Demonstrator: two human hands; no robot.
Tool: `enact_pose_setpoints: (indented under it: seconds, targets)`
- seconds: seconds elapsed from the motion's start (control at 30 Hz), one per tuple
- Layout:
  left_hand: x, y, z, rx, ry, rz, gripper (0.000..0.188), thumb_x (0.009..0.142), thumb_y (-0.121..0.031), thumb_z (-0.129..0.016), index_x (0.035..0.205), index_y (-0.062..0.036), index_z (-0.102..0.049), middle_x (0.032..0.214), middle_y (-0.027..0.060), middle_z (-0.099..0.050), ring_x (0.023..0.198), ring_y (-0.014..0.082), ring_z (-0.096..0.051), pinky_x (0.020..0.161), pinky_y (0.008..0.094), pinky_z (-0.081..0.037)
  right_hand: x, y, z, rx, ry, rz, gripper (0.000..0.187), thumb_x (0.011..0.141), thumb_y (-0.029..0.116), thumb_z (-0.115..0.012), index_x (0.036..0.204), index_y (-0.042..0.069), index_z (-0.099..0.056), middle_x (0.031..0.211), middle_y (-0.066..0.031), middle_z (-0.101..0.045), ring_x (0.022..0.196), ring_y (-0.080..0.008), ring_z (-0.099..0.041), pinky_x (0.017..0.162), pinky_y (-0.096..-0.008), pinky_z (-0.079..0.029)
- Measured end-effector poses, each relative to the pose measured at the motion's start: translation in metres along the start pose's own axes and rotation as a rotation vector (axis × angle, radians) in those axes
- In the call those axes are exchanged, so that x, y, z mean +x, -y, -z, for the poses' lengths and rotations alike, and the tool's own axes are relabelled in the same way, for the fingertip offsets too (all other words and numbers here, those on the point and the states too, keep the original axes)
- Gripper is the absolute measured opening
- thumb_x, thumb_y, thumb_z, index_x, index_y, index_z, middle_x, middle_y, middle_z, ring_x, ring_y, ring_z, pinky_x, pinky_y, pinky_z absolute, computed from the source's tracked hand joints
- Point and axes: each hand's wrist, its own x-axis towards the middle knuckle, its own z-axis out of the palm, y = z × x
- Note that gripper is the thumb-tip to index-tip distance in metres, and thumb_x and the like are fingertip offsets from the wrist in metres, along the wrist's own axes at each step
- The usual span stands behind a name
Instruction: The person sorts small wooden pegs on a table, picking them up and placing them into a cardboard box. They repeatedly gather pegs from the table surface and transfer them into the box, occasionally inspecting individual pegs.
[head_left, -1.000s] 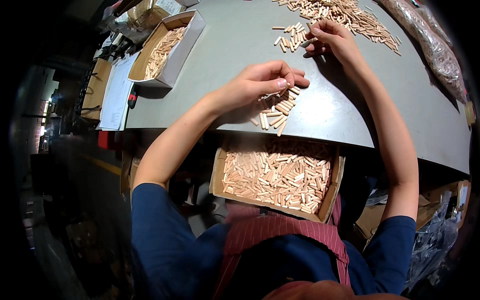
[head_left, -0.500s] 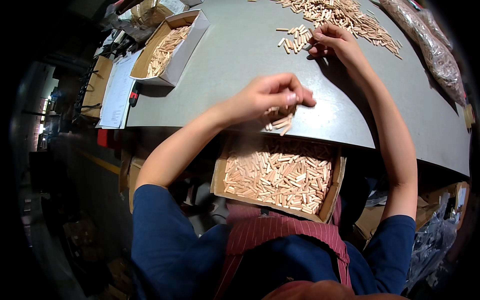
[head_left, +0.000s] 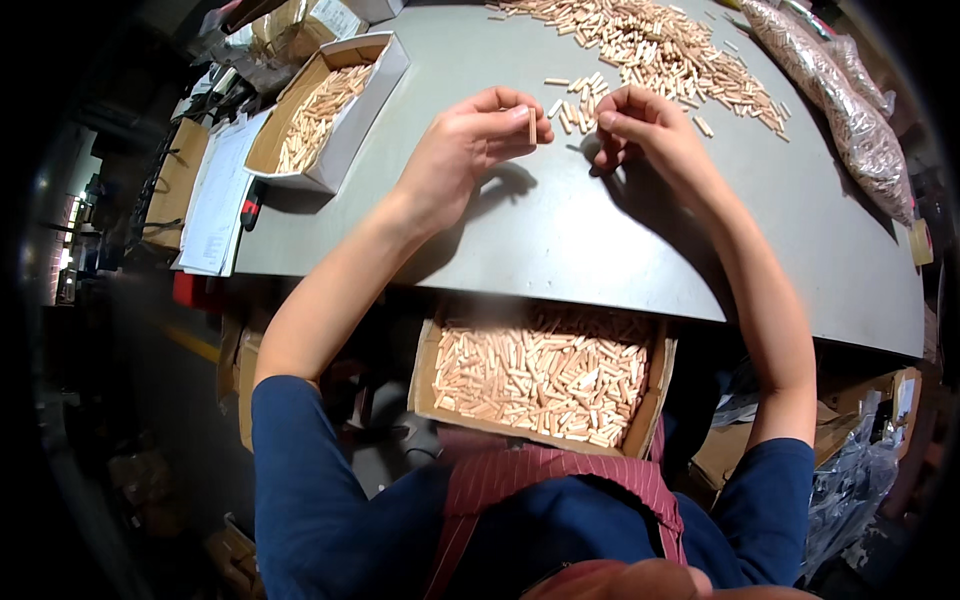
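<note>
My left hand (head_left: 462, 148) is raised over the table, thumb and fingers pinching a short wooden dowel (head_left: 533, 127) that stands upright at the fingertips. To its right, my right hand (head_left: 648, 130) hovers beside a few loose dowels (head_left: 566, 112), its fingers curled and pressed together. Whatever those right fingers hold, if anything, is hidden. Beyond both hands spreads a large pile of wooden dowels (head_left: 660, 50). Below the table's front edge, close to my body, sits an open cardboard box (head_left: 540, 438) filled with similar dowels (head_left: 545, 370).
At the left of the grey table (head_left: 480, 240) stands a white box (head_left: 362, 125) partly filled with dowels. Papers (head_left: 212, 225) and a red-and-black tool (head_left: 251, 207) lie beside it. A clear plastic bag of dowels (head_left: 845, 105) rests along the right side, near a tape roll (head_left: 920, 241).
My left hand has moved from above the box, where dowels were falling from it, up and left toward the pile, now pinching one dowel. My right hand has shifted slightly nearer.
</note>
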Motion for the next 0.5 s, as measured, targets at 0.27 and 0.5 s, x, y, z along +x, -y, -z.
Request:
enact_pose_setpoints:
  seconds: [0.27, 0.5]
  targets:
    - [0.047, 0.026, -0.003, -0.131, 0.016, 0.090, 0.020, 0.106, -0.021, -0.062, 0.119, -0.0066, -0.065, 0.102, -0.0004, -0.068, 0.094, 0.0082, -0.066, 0.078, 0.0226, -0.052, -0.008, 0.013, -0.012, -0.066, 0.011, 0.010, 0.018, 0.100, 0.012, -0.061, 0.110, 0.004, -0.073, 0.079, 0.0002, -0.065, 0.066, -0.0086, -0.062, 0.063, -0.0244, -0.051]
    - [0.032, 0.018, -0.016, -0.098, 0.049, 0.071, 0.023, 0.105, -0.024, -0.064, 0.118, -0.0043, -0.065, 0.100, 0.0007, -0.065, 0.086, 0.0081, -0.063, 0.069, 0.0224, -0.053, -0.013, 0.016, -0.022, 0.023, 0.059, -0.046, 0.025, 0.102, 0.019, -0.071, 0.116, -0.002, -0.067, 0.101, -0.0038, -0.073, 0.083, -0.0090, -0.064, 0.077, -0.0259, -0.054]
